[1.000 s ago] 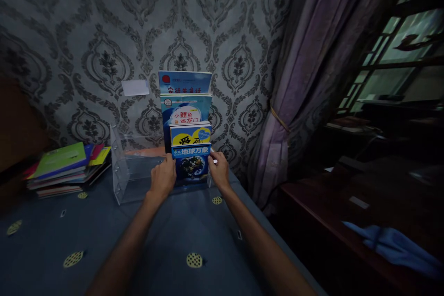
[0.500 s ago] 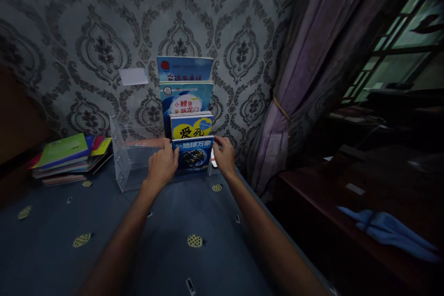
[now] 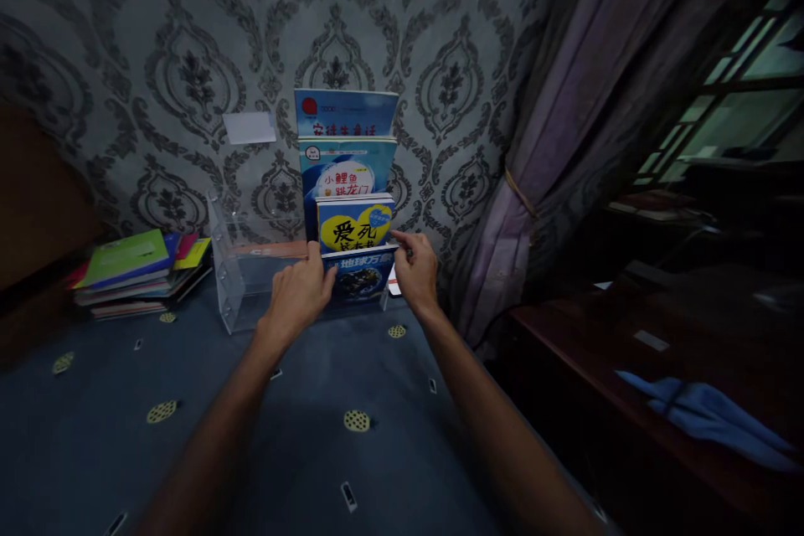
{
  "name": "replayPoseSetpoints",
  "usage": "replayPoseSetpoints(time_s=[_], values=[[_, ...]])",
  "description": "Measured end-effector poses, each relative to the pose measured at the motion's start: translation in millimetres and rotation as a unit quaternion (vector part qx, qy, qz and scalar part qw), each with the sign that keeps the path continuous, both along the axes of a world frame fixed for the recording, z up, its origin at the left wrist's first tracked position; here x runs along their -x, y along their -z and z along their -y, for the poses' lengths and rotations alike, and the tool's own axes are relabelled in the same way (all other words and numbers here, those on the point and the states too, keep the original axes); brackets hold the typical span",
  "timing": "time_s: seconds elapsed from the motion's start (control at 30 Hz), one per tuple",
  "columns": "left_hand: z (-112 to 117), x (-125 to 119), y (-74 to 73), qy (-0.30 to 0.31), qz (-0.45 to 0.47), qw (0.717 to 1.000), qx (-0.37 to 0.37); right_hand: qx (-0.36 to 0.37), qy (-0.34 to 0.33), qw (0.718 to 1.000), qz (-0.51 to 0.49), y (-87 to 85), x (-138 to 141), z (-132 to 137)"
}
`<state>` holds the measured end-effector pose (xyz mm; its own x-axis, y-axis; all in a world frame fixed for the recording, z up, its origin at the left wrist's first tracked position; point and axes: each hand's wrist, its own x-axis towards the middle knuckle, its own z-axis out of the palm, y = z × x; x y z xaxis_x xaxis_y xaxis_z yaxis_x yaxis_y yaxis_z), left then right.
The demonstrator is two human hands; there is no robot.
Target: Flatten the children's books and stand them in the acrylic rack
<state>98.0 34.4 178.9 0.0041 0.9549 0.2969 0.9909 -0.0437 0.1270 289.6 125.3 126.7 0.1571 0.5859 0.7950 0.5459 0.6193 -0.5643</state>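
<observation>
Both hands (image 3: 300, 289) hold the front book (image 3: 359, 280); taller books (image 3: 345, 157) stand behind; a stack (image 3: 129, 278) lies left.

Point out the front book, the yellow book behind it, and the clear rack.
Front book (image 3: 360, 280): head view, globe on its cover.
Yellow book (image 3: 355, 226): head view, exposed cover.
Clear rack (image 3: 227, 291): head view, left side panel.
</observation>
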Motion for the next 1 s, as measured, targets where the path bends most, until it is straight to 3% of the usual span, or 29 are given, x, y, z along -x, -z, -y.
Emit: replayPoseSetpoints(time_s=[0.2,0.37,0.53,0.7,0.83,1.0], values=[[13.4,4.6,-9.7,0.005,0.002,1.000,0.006,0.002,0.007,1.000,0.012,-12.6,-0.7,12.8],[26.3,29.1,-13.6,-0.002,0.005,1.000,0.016,-0.050,0.012,0.998,0.027,-24.1,5.0,26.9],[38.2,83.7,-5.5,-0.057,-0.021,0.998,-0.001,-0.109,0.001,0.992,0.060,-31.6,15.0,38.6],[36.8,166.7,15.2,-0.155,-0.050,0.987,-0.015,-0.137,-0.017,0.986,0.089,-35.0,24.3,59.3],[19.2,243.6,31.0,-0.256,-0.114,0.959,-0.044,-0.158,-0.078,0.977,0.117,-12.5,36.7,84.3],[-8.1,314.4,34.4,-0.296,-0.113,0.948,0.006,-0.103,-0.220,0.950,0.197,47.1,60.4,113.8]])
